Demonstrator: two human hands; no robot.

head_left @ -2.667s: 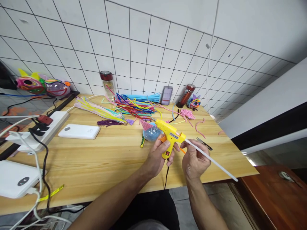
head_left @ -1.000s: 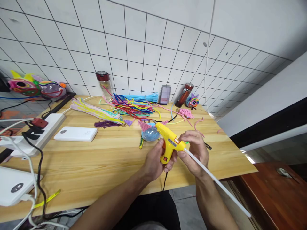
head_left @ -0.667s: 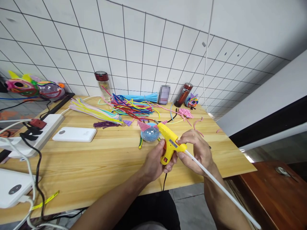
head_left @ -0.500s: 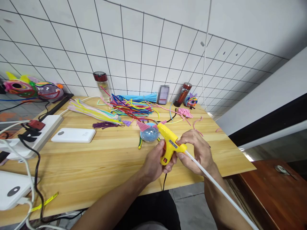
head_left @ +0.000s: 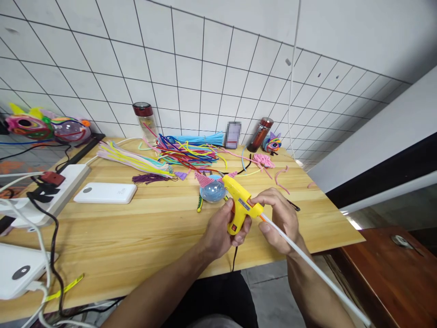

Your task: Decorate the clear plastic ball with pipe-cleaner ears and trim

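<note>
My left hand (head_left: 221,230) is wrapped round the handle of a yellow glue gun (head_left: 239,200), whose nozzle points up and left. A long white glue stick (head_left: 314,262) sticks out of its back end, down to the right. My right hand (head_left: 278,218) is at the rear of the gun, index finger touching its top edge, thumb apart below the stick. Just beyond the nozzle, a clear round ball (head_left: 213,190) with pink striped ears and green-yellow legs rests on the wooden table (head_left: 153,237).
Behind the ball lies a pile of coloured pipe cleaners (head_left: 191,152). A glass bottle (head_left: 146,120), a phone (head_left: 233,135) and a brown flask (head_left: 260,135) stand near the wall. At left are a white power bank (head_left: 105,193) and a power strip (head_left: 68,193) with cables.
My right thumb and fingers have spread apart and drawn back slightly from the glue gun's rear. The gun has shifted a little left, and a black clip shows beyond my right hand.
</note>
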